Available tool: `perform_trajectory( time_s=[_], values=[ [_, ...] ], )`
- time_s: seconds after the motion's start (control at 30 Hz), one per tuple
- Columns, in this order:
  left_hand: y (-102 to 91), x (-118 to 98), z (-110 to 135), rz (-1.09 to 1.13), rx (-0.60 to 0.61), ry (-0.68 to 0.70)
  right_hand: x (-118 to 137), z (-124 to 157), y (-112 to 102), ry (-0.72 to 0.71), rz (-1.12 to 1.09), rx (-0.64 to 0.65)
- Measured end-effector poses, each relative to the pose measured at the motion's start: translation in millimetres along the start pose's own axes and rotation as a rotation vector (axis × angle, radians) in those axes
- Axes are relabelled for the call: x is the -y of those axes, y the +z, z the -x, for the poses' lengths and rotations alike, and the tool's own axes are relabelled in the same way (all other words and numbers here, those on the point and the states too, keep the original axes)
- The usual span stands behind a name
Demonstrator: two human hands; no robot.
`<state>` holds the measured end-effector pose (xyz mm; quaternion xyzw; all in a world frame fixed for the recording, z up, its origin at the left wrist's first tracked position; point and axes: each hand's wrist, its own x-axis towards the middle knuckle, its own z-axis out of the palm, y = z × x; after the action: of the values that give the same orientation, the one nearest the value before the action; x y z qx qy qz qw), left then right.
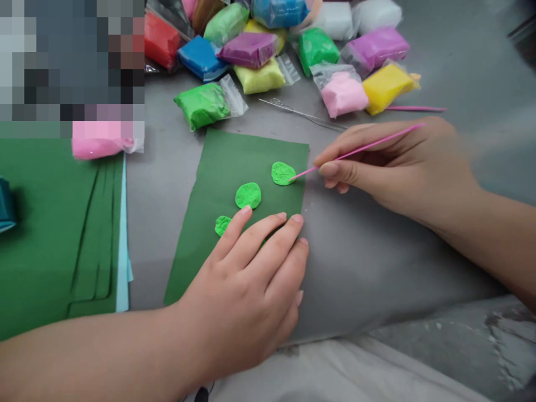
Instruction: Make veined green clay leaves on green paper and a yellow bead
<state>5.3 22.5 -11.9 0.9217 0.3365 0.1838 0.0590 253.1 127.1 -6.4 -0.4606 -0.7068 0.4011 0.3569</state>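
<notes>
While my left hand [250,279] lies outstretched on a dark-green paper sheet [218,173], my right hand [406,167] pinches a thin pink stick [368,147] touching 1 round, bright-green clay disc [282,173] beyond my left.

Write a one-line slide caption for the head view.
The right hand holds a pink tool to a green disc while the left hand rests on the sheet beneath it.
</notes>
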Motion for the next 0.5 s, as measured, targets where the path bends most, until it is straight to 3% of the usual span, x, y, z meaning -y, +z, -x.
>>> perform_trajectory(
  time_s=[0.5],
  values=[
    [-0.7,-0.6,0.1,0.006,-0.001,0.002,-0.7,0.2,-0.1,0.012,0.054,-0.019]
  ],
)
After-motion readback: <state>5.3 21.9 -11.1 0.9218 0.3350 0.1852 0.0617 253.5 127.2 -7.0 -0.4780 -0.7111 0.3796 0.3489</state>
